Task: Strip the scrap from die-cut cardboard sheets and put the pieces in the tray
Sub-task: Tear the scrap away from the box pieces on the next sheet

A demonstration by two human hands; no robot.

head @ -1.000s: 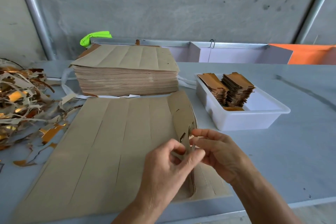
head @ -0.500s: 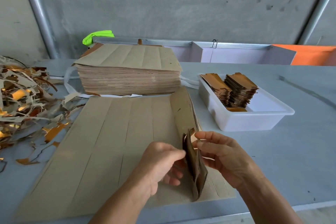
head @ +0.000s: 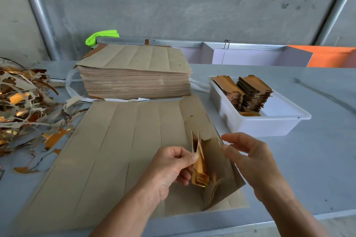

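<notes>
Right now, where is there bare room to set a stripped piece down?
Bare table lies right of the flat sheet, in front of the white tray; the tray's right half is free too. The left is crowded with the scrap pile; the sheet stack fills the back.

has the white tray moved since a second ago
No. The white tray sits in the same spot beside the tall stack of sheets, same gap; the slight shift in the picture is the head camera moving.

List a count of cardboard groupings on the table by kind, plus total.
Tall stack of uncut sheets: 1
Sheet being stripped: 1
Stacks of finished pieces in the tray: 2
Scrap pile: 1
Total: 5
</notes>
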